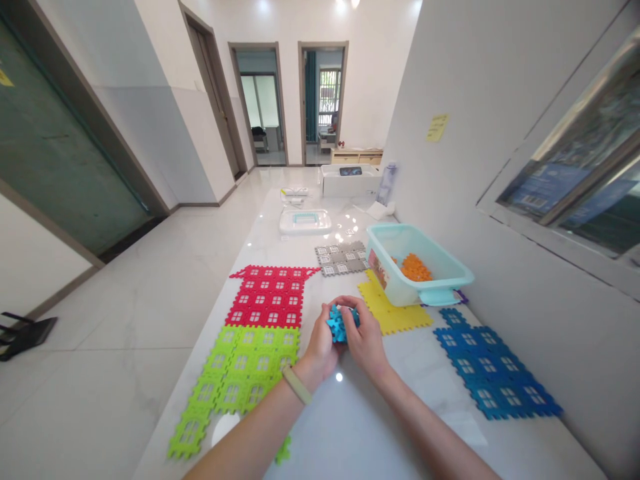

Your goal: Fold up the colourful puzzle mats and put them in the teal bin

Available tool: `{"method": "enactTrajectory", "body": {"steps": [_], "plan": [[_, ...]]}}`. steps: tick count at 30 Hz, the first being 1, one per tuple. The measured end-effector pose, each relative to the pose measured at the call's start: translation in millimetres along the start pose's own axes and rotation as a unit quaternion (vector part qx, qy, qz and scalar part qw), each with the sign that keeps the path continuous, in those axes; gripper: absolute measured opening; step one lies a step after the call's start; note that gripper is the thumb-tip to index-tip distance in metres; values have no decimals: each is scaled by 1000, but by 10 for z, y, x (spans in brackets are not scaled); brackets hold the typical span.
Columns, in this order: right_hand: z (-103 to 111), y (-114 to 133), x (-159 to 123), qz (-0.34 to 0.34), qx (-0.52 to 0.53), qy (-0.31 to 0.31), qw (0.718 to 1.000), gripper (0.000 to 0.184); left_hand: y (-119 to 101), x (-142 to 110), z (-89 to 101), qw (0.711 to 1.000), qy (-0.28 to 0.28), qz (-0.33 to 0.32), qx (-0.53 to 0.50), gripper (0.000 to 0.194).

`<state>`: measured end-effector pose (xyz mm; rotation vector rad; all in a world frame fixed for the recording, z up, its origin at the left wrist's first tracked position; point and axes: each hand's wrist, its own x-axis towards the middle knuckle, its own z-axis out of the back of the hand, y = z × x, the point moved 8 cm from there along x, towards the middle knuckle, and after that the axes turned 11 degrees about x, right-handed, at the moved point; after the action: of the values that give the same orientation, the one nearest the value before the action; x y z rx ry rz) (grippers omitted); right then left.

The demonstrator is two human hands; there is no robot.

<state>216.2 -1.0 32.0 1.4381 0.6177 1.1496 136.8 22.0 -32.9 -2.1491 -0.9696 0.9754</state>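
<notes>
Both of my hands meet over the middle of the white table point(360, 427), closed around a small cluster of light blue interlocking tiles point(340, 323). My left hand point(320, 347), with a pale band on its wrist, grips the cluster from the left. My right hand point(364, 339) wraps it from the right and above. Just left of my hands lie a red tile mat point(265, 293) and a lime green tile mat point(240, 373), joined edge to edge.
A yellow mat point(395, 313) sits under a light teal bin point(425, 280) holding orange pieces point(415, 268). A dark blue mat point(495, 373) lies at the right by the wall, a grey mat point(343, 257) farther back, then a white tray point(305, 220) and box point(350, 179).
</notes>
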Motion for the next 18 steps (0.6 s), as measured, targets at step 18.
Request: {"method": "enactTrajectory", "body": {"steps": [18], "plan": [[-254, -584, -112, -265, 408, 13, 873, 36, -522, -344, -101, 873, -52, -342, 345, 33]]}}
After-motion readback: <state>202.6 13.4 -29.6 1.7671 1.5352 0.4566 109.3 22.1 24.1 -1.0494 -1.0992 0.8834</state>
